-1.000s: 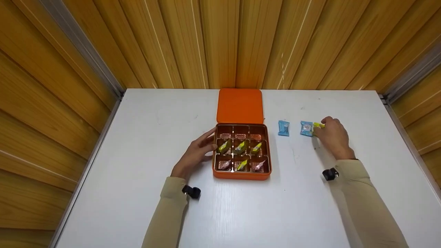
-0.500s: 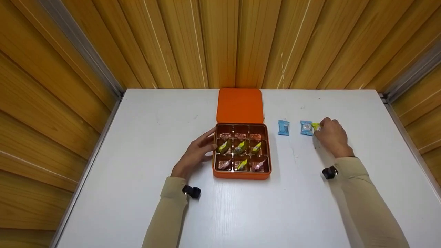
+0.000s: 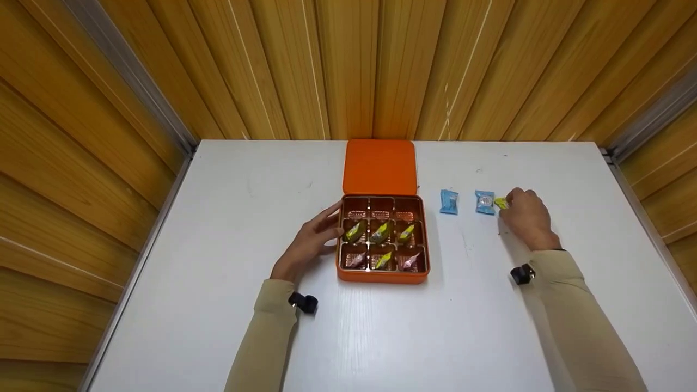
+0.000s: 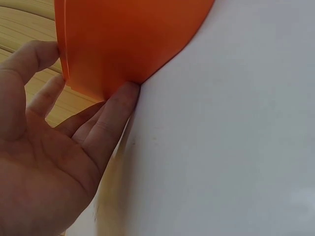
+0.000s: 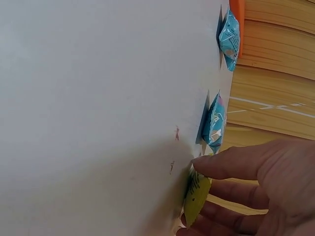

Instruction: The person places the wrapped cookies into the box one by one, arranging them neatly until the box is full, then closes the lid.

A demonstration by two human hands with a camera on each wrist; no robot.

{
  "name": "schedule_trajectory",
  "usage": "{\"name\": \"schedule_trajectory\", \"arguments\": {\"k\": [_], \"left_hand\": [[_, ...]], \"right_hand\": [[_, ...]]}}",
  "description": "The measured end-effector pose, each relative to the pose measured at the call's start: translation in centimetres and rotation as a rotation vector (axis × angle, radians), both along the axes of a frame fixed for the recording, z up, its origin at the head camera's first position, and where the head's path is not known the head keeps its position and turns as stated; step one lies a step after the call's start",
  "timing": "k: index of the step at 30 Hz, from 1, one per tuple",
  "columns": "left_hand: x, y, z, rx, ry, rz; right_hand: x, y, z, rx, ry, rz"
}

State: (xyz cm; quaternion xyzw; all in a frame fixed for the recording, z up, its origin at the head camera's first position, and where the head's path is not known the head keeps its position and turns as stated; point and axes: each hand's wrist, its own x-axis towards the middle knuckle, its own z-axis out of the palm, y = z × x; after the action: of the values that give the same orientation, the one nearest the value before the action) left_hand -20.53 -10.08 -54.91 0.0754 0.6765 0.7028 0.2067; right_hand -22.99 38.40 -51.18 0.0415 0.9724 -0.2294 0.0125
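Observation:
My left hand (image 3: 309, 244) rests against the left side of an orange tin box (image 3: 383, 278); in the left wrist view, fairly straight fingers (image 4: 114, 120) touch the box wall (image 4: 123, 44). Inside the box a divided tray holds yellow-green wrapped candies (image 3: 381, 232) in the middle row. Two pink candies (image 3: 409, 262) flank a yellow one in the front row. On the right, my right hand (image 3: 527, 219) pinches a yellow wrapped candy (image 5: 198, 196) between thumb and fingers, close to the table. Part of that candy is hidden by the hand.
A blue wrapped candy (image 3: 484, 202) lies just left of the right hand, and another blue candy (image 3: 449, 202) lies nearer the box. The orange lid (image 3: 379, 167) lies open behind the box. Wood-patterned panels (image 3: 348, 71) stand along the white table's (image 3: 218, 190) back edge.
The yellow candy has shifted and turned slightly at the right hand's fingertips, and a small gap now shows beside the blue candy. My left hand and the box stay in place.

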Motion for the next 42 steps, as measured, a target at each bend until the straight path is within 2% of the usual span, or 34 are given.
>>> {"name": "schedule_trajectory", "arguments": {"k": [19,28,42], "left_hand": [[-0.1,0.1,-0.1,0.02,-0.014,0.009],[0.0,0.0,0.0,-0.004,0.01,-0.001],[0.0,0.1,0.1,-0.013,-0.001,0.013]], "right_hand": [[0.5,0.7,-0.3,-0.048,0.101,-0.017],[0.9,0.9,0.0,-0.089,0.057,-0.043],[1.0,0.5,0.4,-0.114,0.094,-0.048]]}}
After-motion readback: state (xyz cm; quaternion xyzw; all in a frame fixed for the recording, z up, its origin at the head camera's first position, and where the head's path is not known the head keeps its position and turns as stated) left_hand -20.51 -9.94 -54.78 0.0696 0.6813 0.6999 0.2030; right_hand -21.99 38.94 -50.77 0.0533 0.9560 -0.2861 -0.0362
